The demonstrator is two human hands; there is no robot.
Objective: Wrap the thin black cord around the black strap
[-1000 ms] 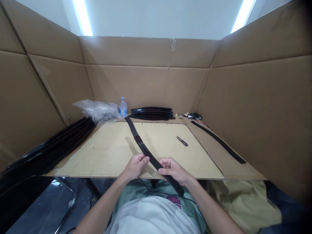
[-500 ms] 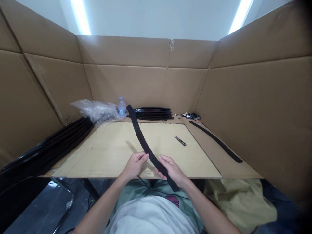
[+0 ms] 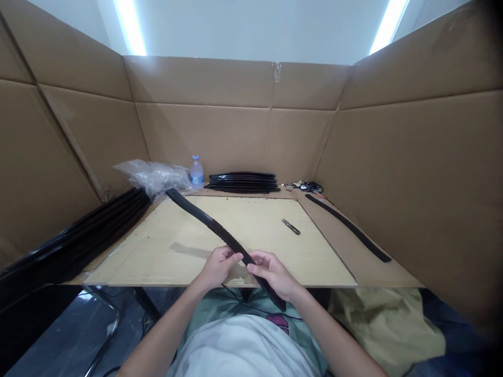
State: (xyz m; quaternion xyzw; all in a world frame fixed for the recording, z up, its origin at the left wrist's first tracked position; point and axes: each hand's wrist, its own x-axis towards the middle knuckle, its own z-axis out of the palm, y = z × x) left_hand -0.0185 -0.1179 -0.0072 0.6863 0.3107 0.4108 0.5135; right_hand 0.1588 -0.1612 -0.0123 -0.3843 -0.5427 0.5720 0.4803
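We're holding a long black ribbed strip (image 3: 214, 230) w/ both hands: left hand (image 3: 218, 267) pinching it, right hand (image 3: 275, 274) gripping just beside. Its far end is lifting up-left toward the plastic bag (image 3: 151, 175). Snips (image 3: 291, 226) are lying beyond the right hand; another strip (image 3: 348, 226) is lying further right.

The work area is enclosed on three sides by tall brown cardboard walls (image 3: 236, 131), creased into panels and joined with tape at the rear seam. A flat table (image 3: 176, 246) is covered by a pale cardboard sheet. Above the walls, a plain white ceiling (image 3: 255, 26) is seen, lit by two long strip lights (image 3: 131, 29), one at each upper corner. Below the table edge, a grey floor (image 3: 58, 335) and a metal chair frame (image 3: 112, 324) are visible.
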